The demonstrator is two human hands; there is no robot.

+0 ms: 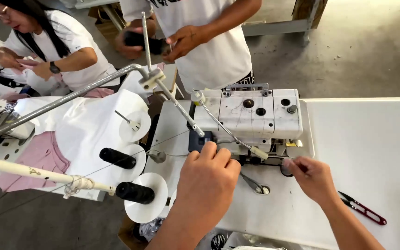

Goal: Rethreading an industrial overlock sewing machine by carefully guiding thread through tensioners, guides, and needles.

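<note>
A white sewing machine [255,113] stands on a white table [371,148]. My left hand [208,178] reaches to the machine's front left side, fingers curled against a dark panel there; what the fingertips hold is hidden. My right hand [313,178] is at the machine's front right, fingertips pinched close to the needle area, seemingly on a fine thread, too thin to make out. A thin thread runs from the left toward the machine. Red-handled thread snips [364,209] lie on the table just right of my right wrist.
A thread stand at left carries two black spools [134,192] on white discs, with metal rods [70,97] above. White and pink fabric [47,153] lies at left. A seated person [52,46] sews there. Another person [200,37] stands behind the machine holding a dark object.
</note>
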